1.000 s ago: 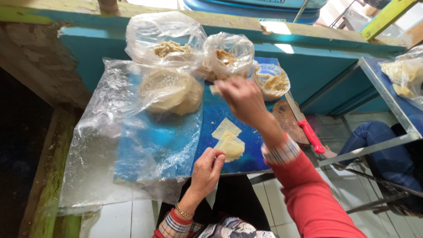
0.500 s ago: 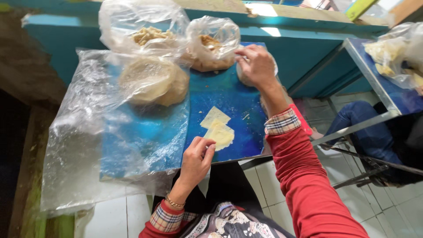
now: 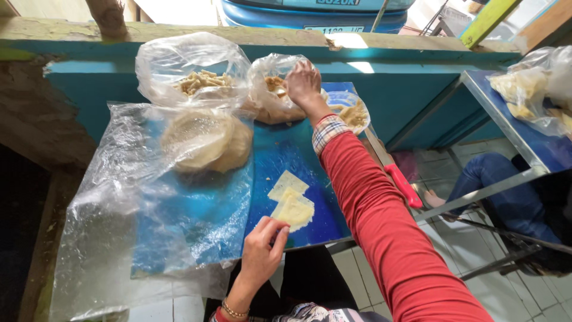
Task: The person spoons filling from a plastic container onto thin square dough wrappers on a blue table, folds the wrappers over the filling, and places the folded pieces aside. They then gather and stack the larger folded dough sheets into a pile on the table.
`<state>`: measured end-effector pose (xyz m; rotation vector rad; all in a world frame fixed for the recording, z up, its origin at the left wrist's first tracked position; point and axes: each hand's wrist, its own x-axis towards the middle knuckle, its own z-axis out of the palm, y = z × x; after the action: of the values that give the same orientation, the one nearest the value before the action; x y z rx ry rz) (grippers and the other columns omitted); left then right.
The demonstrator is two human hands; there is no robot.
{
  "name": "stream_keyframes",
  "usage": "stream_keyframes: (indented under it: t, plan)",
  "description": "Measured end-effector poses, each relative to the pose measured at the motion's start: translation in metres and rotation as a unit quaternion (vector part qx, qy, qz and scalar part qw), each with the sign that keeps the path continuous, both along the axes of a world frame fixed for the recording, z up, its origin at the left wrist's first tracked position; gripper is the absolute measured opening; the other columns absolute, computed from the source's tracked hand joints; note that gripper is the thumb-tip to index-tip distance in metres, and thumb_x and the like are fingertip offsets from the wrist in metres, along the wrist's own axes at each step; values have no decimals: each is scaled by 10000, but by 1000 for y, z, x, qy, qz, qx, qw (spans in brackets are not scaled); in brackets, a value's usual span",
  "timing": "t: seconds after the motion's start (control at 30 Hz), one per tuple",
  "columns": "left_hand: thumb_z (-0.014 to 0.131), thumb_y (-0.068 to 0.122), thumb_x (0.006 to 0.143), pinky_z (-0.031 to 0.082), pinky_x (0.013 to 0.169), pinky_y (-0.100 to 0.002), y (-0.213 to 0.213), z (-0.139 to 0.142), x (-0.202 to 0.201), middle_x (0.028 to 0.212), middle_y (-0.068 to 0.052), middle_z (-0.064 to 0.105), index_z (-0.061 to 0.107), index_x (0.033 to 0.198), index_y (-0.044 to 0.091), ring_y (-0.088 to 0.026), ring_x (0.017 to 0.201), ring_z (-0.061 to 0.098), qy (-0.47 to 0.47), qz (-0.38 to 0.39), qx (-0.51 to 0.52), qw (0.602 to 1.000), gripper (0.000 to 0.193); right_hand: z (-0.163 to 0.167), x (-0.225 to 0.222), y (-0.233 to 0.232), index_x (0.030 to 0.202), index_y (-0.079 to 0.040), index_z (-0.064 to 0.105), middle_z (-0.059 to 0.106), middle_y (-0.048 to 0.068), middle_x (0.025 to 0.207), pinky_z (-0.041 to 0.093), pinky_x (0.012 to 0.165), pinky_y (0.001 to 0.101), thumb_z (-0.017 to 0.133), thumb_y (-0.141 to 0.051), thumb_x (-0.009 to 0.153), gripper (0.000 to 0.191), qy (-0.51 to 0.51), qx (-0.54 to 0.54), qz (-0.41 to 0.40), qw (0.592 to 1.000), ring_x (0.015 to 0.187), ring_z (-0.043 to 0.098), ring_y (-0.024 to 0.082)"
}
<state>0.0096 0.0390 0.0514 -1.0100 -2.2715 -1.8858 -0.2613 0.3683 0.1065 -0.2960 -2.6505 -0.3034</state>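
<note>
While my left hand [image 3: 262,247] pins the near corner of the pale square wrapper [image 3: 294,210] at lower centre of the blue bench [image 3: 298,158], my right hand [image 3: 302,80] reaches to the upper middle of the frame, fingers narrowed into the mouth of the clear filling bag [image 3: 275,89]. I cannot tell whether they grip anything yet. A second wrapper [image 3: 288,183] lies just above the first, overlapping it. To the left, under a loose plastic sheet [image 3: 119,226], sits a round stack of dough sheets [image 3: 202,140]. I judge the risks thus: my sleeve could drag across the wrappers and shift them, the thin bag could tip and spill filling onto the bench, and a light pinch might crease the wrapper's corner.
</note>
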Motion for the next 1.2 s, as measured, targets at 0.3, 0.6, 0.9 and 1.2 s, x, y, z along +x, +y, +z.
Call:
stream_keyframes:
  t: [0.3, 0.6, 0.9, 1.2]
  plan:
    - [682, 119, 940, 525, 517, -287, -1, 1, -3, 861, -70, 680, 725, 930, 43, -188, 654, 695, -41, -33, 2, 999, 88, -22, -33, -5, 1086, -224, 793, 764, 101, 1086, 437, 1083, 528, 555, -217, 987, 257, -156, 4, -9, 988, 1100, 701, 292]
    - [687, 131, 936, 521, 503, -288, 0, 0, -3, 841, -64, 678, 732, 922, 51, -184, 634, 688, -28, -20, -11, 999, 93, 5, 13, 41, 914, -237, 812, 769, 86, 963, 544, 853, 445, 613, -299, 874, 212, -29, -291, -58, 955, 955, 711, 318]
    - [683, 102, 939, 505, 539, -280, 2, -3, -2, 843, -67, 661, 722, 939, 39, -171, 610, 658, 6, 2, 7, 1000, 74, -7, 53, 50, 895, -127, 804, 801, 38, 898, 551, 785, 350, 655, -272, 876, 209, 64, -424, -8, 903, 865, 754, 195]
    - [691, 78, 942, 494, 599, -256, 4, -9, -17, 845, -44, 669, 737, 973, 28, -110, 658, 613, -81, -16, 51, 995, 75, -22, 212, 1, 948, -62, 768, 710, 2, 750, 494, 648, 261, 694, -212, 928, 169, 27, -454, 140, 879, 702, 626, 56]
